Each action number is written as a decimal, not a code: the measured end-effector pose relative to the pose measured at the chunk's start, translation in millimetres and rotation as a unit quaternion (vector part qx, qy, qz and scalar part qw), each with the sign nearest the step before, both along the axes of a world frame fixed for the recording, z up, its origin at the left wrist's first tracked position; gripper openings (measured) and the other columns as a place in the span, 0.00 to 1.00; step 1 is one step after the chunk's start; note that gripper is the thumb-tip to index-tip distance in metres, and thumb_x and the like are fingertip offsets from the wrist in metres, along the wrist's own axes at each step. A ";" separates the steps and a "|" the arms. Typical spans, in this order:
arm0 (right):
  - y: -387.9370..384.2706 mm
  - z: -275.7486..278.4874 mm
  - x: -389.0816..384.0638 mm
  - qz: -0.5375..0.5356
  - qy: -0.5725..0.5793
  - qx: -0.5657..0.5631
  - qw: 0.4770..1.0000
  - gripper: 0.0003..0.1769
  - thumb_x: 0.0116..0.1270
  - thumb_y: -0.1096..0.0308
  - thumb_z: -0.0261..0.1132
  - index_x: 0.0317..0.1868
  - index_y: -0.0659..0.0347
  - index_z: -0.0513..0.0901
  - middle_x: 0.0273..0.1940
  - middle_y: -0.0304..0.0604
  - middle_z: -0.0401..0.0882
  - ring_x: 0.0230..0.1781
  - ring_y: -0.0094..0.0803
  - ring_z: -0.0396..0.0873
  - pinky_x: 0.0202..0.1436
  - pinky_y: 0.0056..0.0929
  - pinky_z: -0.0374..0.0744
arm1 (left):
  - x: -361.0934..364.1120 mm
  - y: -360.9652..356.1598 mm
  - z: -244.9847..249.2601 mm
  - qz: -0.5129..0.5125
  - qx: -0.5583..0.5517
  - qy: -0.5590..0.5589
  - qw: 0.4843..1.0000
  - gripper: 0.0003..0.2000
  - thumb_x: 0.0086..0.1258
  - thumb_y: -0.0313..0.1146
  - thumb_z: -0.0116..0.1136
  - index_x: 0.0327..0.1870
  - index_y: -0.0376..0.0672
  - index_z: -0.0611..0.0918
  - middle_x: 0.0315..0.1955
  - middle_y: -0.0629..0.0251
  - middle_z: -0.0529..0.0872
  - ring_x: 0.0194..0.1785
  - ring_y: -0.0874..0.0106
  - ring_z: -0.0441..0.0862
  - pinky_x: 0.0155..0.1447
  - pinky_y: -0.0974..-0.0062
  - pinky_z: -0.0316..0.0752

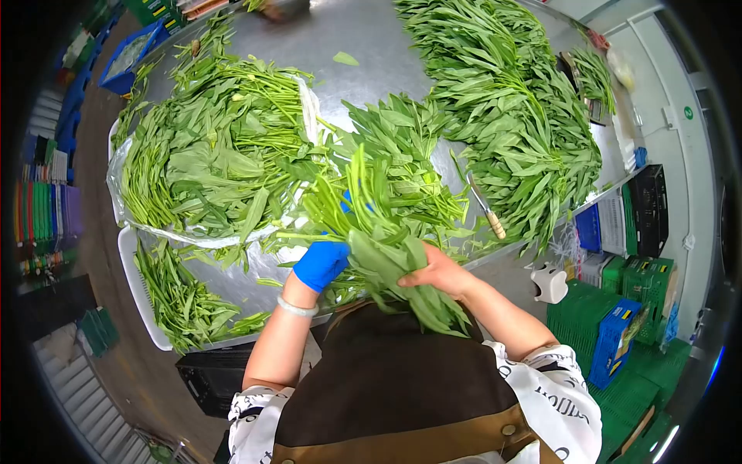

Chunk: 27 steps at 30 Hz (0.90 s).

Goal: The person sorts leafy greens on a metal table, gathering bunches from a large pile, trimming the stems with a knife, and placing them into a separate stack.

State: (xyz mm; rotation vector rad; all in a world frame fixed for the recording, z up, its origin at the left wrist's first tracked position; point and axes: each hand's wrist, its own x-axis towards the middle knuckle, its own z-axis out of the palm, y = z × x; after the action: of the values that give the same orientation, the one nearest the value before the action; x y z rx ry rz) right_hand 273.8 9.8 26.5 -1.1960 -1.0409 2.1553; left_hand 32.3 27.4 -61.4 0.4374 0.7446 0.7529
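The fingers of the left hand point(322, 265), covered by a blue glove, are curled closed around the pale stems of a bunch of long-leaved green vegetable point(382, 251); its fingertips are hidden in the stems. By the bare right hand point(442, 272) the leafy part is gripped, the thumb laid over the leaves and the other fingers mostly hidden beneath. The bunch is held between both hands, just in front of a dark brown apron point(386, 379), its stems pointed away from the body. A pale band point(297, 308) is worn on the left wrist.

Just beyond the bunch, a loose pile of green leafy stems point(398, 135) is spread on a grey metal table point(359, 83). To the right of the bunch, a knife with a light wooden handle point(495, 223) is laid beside a tall, dense stack of green leaves point(510, 116). To the left of the bunch, a broad heap of cut greens point(212, 158) is gathered on clear plastic sheeting point(202, 240). Nearer, at the left of the bunch, more greens are contained by a white-rimmed tray point(133, 280). Well to the right of the bunch, green plastic crates point(576, 325) are stacked.
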 end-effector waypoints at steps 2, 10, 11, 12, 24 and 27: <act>0.8 4.7 -5.4 0.037 -0.058 0.033 0.997 0.44 0.51 0.71 0.72 0.69 0.63 0.62 0.60 0.45 0.74 0.61 0.31 0.71 0.66 0.31 0.67 | 8.4 5.8 8.4 0.049 -0.036 -0.119 0.991 0.28 0.62 0.23 0.54 0.67 0.36 0.68 0.59 0.55 0.77 0.60 0.63 0.76 0.66 0.68 0.70; 4.2 5.8 -24.0 0.141 -0.237 0.212 0.938 0.50 0.52 0.53 0.76 0.70 0.61 0.59 0.61 0.55 0.71 0.63 0.44 0.70 0.69 0.36 0.65 | 16.2 32.5 51.5 0.150 -0.030 -0.192 0.969 0.29 0.66 0.26 0.55 0.70 0.36 0.63 0.47 0.60 0.81 0.51 0.66 0.79 0.62 0.64 0.73; 7.2 6.4 -22.7 0.128 -0.238 0.236 0.933 0.50 0.52 0.54 0.76 0.70 0.61 0.59 0.61 0.54 0.70 0.63 0.44 0.70 0.69 0.36 0.65 | 11.7 35.4 52.2 0.150 -0.029 -0.188 0.970 0.29 0.66 0.26 0.55 0.70 0.36 0.64 0.44 0.61 0.82 0.49 0.66 0.80 0.61 0.64 0.74; 15.6 14.2 -20.6 0.118 -0.239 0.260 0.928 0.49 0.52 0.55 0.76 0.70 0.61 0.60 0.62 0.53 0.70 0.63 0.43 0.70 0.69 0.36 0.66 | 7.6 39.3 61.1 0.155 -0.034 -0.167 0.973 0.28 0.65 0.24 0.55 0.69 0.36 0.65 0.41 0.63 0.81 0.47 0.68 0.80 0.59 0.65 0.75; 64.4 44.5 -24.2 -0.065 0.027 0.205 0.976 0.23 0.70 0.55 0.60 0.25 0.67 0.77 0.24 0.46 0.75 0.24 0.37 0.72 0.32 0.35 0.70 | 6.4 41.4 91.3 -0.002 0.128 0.166 0.978 0.19 0.59 0.27 0.67 0.52 0.39 0.80 0.43 0.67 0.84 0.42 0.77 0.78 0.50 0.76 0.74; 63.3 36.8 -8.9 -0.085 0.290 0.111 0.947 0.26 0.75 0.56 0.50 0.21 0.65 0.75 0.19 0.46 0.73 0.20 0.33 0.68 0.30 0.32 0.68 | -8.9 41.7 91.3 -0.027 0.141 0.201 0.969 0.18 0.62 0.27 0.65 0.54 0.38 0.80 0.42 0.65 0.85 0.41 0.76 0.80 0.48 0.76 0.75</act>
State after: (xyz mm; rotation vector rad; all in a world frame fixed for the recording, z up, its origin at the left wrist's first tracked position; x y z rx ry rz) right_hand 264.8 73.2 63.3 -0.4740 -0.8472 2.0004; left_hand 23.4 69.2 29.9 0.8824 1.0039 0.7300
